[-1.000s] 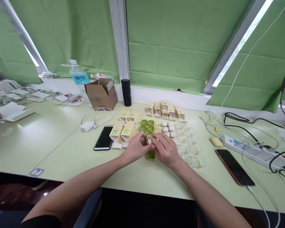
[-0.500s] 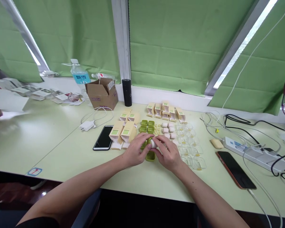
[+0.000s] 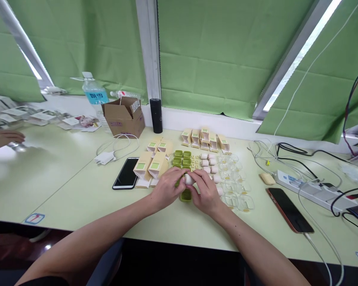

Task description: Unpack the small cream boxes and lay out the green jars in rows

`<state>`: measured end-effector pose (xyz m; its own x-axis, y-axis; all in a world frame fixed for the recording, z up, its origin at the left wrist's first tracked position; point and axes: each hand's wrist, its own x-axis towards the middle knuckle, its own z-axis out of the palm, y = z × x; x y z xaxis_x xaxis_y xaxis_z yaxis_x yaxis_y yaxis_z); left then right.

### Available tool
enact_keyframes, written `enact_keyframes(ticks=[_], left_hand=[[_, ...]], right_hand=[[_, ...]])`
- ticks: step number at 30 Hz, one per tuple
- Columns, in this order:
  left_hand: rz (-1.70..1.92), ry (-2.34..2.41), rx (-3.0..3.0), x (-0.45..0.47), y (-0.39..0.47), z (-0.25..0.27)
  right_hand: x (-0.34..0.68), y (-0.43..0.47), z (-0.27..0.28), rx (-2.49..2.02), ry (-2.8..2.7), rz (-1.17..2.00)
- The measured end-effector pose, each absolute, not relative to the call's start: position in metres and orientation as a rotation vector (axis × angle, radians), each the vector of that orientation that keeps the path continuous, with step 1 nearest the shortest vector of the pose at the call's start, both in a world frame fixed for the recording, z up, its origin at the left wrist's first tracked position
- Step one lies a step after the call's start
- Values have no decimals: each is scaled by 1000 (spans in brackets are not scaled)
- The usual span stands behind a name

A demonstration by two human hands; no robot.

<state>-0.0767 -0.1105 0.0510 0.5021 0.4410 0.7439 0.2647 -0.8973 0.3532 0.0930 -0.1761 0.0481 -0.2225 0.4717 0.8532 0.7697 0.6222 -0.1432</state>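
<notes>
My left hand [image 3: 167, 186] and my right hand [image 3: 206, 192] meet over the table, both closed with the fingertips on a small white rounded piece [image 3: 189, 180]. Its exact kind does not show. Small green square cups [image 3: 185, 196] stand in two columns beneath and beyond the hands, some of them hidden by my fingers. Tiny yellowish pieces [image 3: 194, 162] lie right of the cups. Farther right are several pale pinkish-white rounded pieces [image 3: 205, 163], partly covered by my right hand, and then clear plastic covers [image 3: 246, 203] in columns.
Cream cardboard boxes [image 3: 158, 164] stand left of the cups, with more folded boxes [image 3: 204, 137] behind. A phone [image 3: 125, 173], brown carton [image 3: 123, 117] and black tumbler [image 3: 156, 116] are leftward. Rightward lie another phone [image 3: 290, 209], a power strip [image 3: 312, 191] and cables. Another person's hand [image 3: 6, 139] is far left.
The view has shifted slightly. My hands stay together on the white piece, which shows a little more between the fingers. At far left, the other person's hand has come further in and the white sheet has gone.
</notes>
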Motion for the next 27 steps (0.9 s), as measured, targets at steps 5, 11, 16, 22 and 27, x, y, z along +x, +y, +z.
enact_keyframes(ticks=[5, 11, 16, 22, 27], left_hand=[[1291, 603, 2475, -78, -112, 56], [1208, 456, 2439, -81, -110, 58], [1170, 590, 2380, -79, -105, 53], [1185, 780, 2228, -82, -94, 51], [1263, 821, 2157, -84, -89, 51]], right_hand=[[93, -174, 45, -1027, -1830, -347], [95, -175, 45, -1063, -1718, -108], [95, -175, 52, -1098, -1584, 95], [122, -182, 89, -1154, -1342, -89], [148, -198, 96, -1381, -1734, -139]])
